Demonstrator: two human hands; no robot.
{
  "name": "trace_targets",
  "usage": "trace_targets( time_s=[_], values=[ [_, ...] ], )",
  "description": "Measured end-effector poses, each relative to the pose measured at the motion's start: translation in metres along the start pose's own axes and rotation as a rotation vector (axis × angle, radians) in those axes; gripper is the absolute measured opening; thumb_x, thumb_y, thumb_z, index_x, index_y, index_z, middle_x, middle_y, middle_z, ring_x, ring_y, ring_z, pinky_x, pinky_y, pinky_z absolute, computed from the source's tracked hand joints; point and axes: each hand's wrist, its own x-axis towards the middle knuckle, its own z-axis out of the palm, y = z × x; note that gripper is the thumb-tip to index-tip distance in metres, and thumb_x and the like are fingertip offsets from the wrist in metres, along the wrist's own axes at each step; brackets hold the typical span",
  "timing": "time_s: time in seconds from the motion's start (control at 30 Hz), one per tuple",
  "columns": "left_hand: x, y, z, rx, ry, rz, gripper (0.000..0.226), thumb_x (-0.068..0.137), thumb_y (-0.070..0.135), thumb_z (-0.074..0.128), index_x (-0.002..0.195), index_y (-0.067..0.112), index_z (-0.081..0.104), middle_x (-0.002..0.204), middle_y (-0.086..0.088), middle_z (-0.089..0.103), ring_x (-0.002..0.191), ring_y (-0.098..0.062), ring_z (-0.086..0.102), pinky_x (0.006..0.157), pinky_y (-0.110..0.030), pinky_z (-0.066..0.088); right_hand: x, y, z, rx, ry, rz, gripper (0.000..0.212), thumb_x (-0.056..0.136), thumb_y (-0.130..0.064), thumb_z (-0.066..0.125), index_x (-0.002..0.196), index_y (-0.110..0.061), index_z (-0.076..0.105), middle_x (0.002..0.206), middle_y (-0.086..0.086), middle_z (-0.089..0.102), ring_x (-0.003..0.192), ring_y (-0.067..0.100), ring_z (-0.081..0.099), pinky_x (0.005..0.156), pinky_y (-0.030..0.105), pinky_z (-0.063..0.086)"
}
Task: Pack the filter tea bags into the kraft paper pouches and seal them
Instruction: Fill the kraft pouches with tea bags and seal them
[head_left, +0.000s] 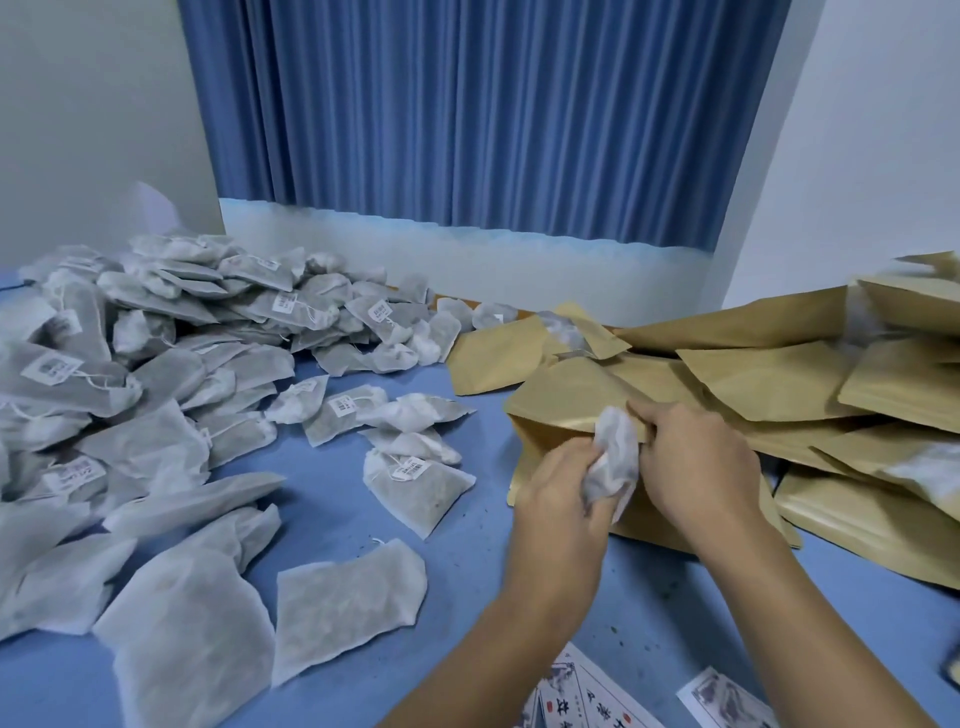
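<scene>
My left hand (558, 501) grips a crumpled white filter tea bag (613, 460) at the mouth of a kraft paper pouch (566, 402). My right hand (696, 460) pinches the pouch's upper edge, holding the mouth apart. The pouch lies on the blue surface, its lower part hidden behind both hands. A large heap of filter tea bags (156, 353) with paper tags and strings covers the left side. More tea bags (410, 480) lie loose in the middle.
A pile of kraft pouches (779, 379) spreads across the right side, some with bags in them. Printed paper labels (587, 696) lie at the near edge. A blue curtain (483, 114) and white walls close the back.
</scene>
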Motion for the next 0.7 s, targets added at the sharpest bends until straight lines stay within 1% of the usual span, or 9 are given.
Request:
trace_targets(
  time_s=[0.07,0.17,0.23,0.33,0.4,0.5,0.6,0.63,0.7],
  values=[
    [0.009,-0.005,0.008,0.238,-0.081,0.019,0.007,0.095,0.024,0.06,0.094,0.023,0.066,0.098,0.01,0.05,0.091,-0.01,0.048,0.073,-0.027,0.044,0.002,0.0,-0.003,0.047,-0.026,0.017,0.053,0.091,-0.019,0.052,0.135,-0.048,0.055,0.107,0.009,0.065,0.094,0.035,0.062,0.067,0.033,0.041],
    [0.038,-0.006,0.023,0.373,-0.188,-0.245,0.015,0.094,0.025,0.054,0.083,0.017,0.061,0.083,-0.002,0.055,0.079,-0.028,0.054,0.061,-0.035,0.04,-0.001,-0.004,-0.004,0.025,-0.035,-0.016,0.056,0.085,-0.016,0.055,0.131,-0.048,0.059,0.106,0.005,0.067,0.095,0.032,0.063,0.066,0.031,0.039],
    [0.062,-0.006,0.035,0.149,-0.178,-0.518,0.006,0.092,0.02,0.057,0.091,0.015,0.062,0.095,-0.006,0.066,0.09,-0.031,0.062,0.067,-0.032,0.044,-0.004,-0.007,-0.004,-0.027,-0.042,-0.044,0.054,0.083,-0.016,0.054,0.127,-0.047,0.061,0.09,0.0,0.063,0.086,0.029,0.058,0.063,0.03,0.038],
    [0.093,-0.007,0.046,-0.592,-0.074,-0.81,0.015,0.094,0.007,0.06,0.107,0.013,0.062,0.111,-0.008,0.065,0.105,-0.023,0.062,0.091,-0.031,0.053,-0.007,-0.012,-0.001,-0.091,-0.043,-0.057,0.05,0.083,-0.013,0.05,0.119,-0.045,0.063,0.066,-0.007,0.037,0.07,0.026,0.043,0.057,0.031,0.032],
    [0.092,-0.01,0.045,-0.638,-0.18,-0.695,0.017,0.096,0.004,0.056,0.111,0.012,0.061,0.11,-0.007,0.064,0.098,-0.016,0.061,0.089,-0.022,0.053,-0.004,-0.01,0.002,-0.106,-0.018,-0.041,0.049,0.085,-0.012,0.049,0.119,-0.045,0.063,0.065,-0.008,0.032,0.068,0.026,0.042,0.055,0.032,0.029],
    [0.068,-0.024,0.037,0.077,-0.286,-0.183,0.019,0.093,0.008,0.055,0.108,0.012,0.066,0.103,-0.006,0.069,0.097,-0.021,0.064,0.086,-0.031,0.052,-0.002,-0.007,0.009,-0.125,0.002,-0.023,0.05,0.086,-0.011,0.047,0.121,-0.044,0.061,0.064,-0.007,0.031,0.067,0.025,0.042,0.054,0.032,0.027],
    [0.043,-0.041,0.017,0.318,0.053,0.426,0.014,0.085,0.006,0.061,0.091,0.01,0.073,0.074,-0.005,0.067,0.067,-0.026,0.062,0.06,-0.033,0.048,-0.001,-0.007,0.017,-0.193,0.028,-0.001,0.05,0.089,-0.01,0.044,0.124,-0.044,0.056,0.063,-0.006,0.03,0.067,0.024,0.043,0.055,0.031,0.029],
    [0.042,-0.042,0.008,0.276,0.179,0.471,0.015,0.085,0.006,0.06,0.091,0.009,0.074,0.073,-0.003,0.066,0.065,-0.025,0.059,0.061,-0.033,0.046,-0.001,-0.006,0.018,-0.217,0.04,0.017,0.052,0.088,-0.008,0.045,0.125,-0.044,0.056,0.062,-0.005,0.031,0.064,0.023,0.042,0.054,0.03,0.029],
    [0.047,-0.046,-0.009,0.303,0.395,0.312,0.015,0.084,0.011,0.058,0.087,0.013,0.072,0.08,-0.001,0.063,0.074,-0.026,0.058,0.071,-0.037,0.044,0.0,-0.003,0.018,-0.239,0.055,0.064,0.057,0.085,-0.004,0.049,0.125,-0.044,0.055,0.06,-0.005,0.035,0.054,0.017,0.037,0.049,0.027,0.023]
  ],
)
